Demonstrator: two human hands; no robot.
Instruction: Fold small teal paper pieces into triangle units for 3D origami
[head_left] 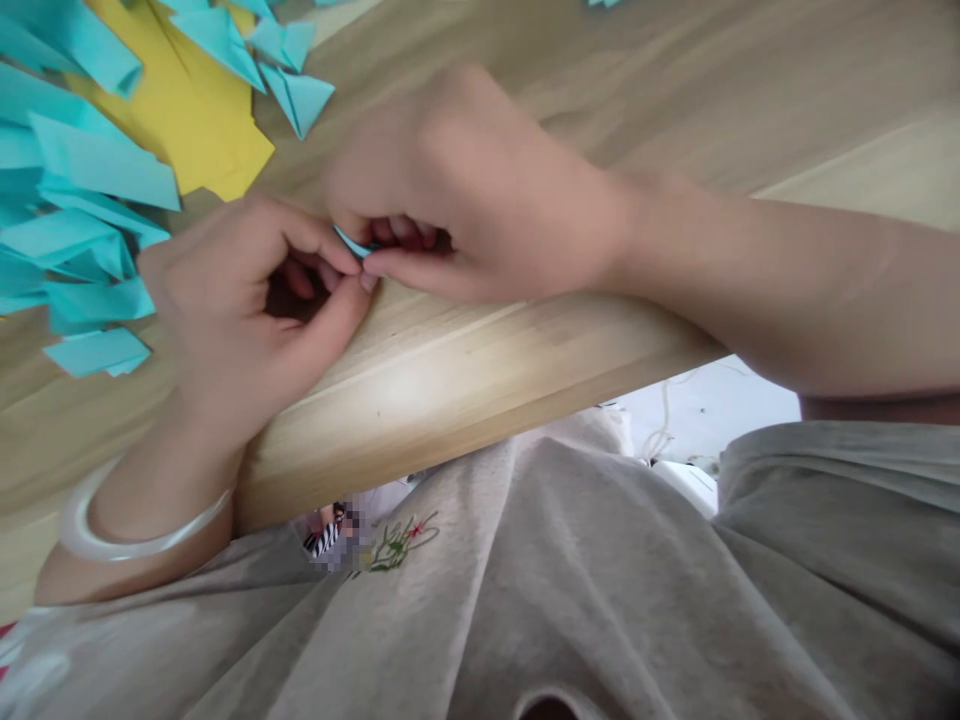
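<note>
Between my fingertips is a small piece of blue folded paper point(351, 243), mostly hidden by the fingers. My left hand point(240, 290) pinches it from the left, with thumb and forefinger closed. From the other side my right hand point(465, 200) grips it between thumb and curled fingers. Both hands meet just above the wooden table point(450, 350), near its front edge. Several folded blue paper pieces point(105, 165) lie in a pile to the left of my left hand. Yellow paper sheets point(202, 120) lie flat beyond that hand.
Smaller blue folded triangles point(300, 98) lie beside the yellow sheets. Another bit of blue paper point(604, 3) shows at the far edge of the view. A white bangle point(142, 545) is around my left wrist. Grey clothing point(480, 600) fills the space below the table edge.
</note>
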